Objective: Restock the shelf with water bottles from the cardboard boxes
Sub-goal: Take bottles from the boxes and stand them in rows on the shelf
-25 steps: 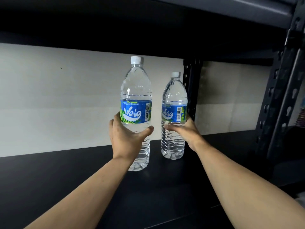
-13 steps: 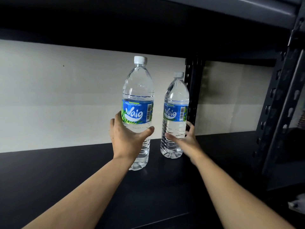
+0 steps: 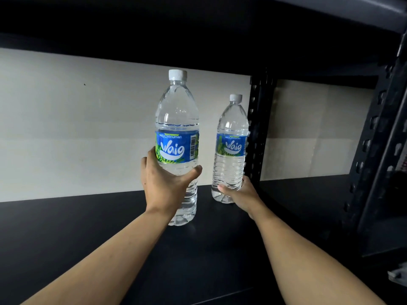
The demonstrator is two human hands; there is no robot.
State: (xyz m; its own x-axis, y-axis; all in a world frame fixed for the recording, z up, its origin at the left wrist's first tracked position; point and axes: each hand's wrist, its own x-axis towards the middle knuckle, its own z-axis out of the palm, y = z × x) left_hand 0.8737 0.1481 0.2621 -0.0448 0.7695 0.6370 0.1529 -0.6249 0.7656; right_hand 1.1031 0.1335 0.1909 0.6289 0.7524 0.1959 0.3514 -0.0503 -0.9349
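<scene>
Two clear water bottles with blue and green labels and white caps stand upright over the black shelf board [image 3: 88, 230]. My left hand [image 3: 165, 186] grips the nearer, larger-looking bottle [image 3: 177, 115] just below its label; its base is at the shelf surface. My right hand [image 3: 241, 192] is low on the farther bottle [image 3: 231, 164], with the thumb across its front and fingers round its right side near the base. That bottle stands on the shelf beside the rear post. No cardboard box is in view.
A black perforated rear post [image 3: 259, 128] rises just right of the far bottle. A front upright [image 3: 378, 155] slants at the right edge. The upper shelf [image 3: 198, 23] hangs dark overhead. A pale wall [image 3: 66, 133] closes the back.
My right hand has slid from the far bottle's middle down to its base, loosening on the way. The left hand and its bottle have barely moved.
</scene>
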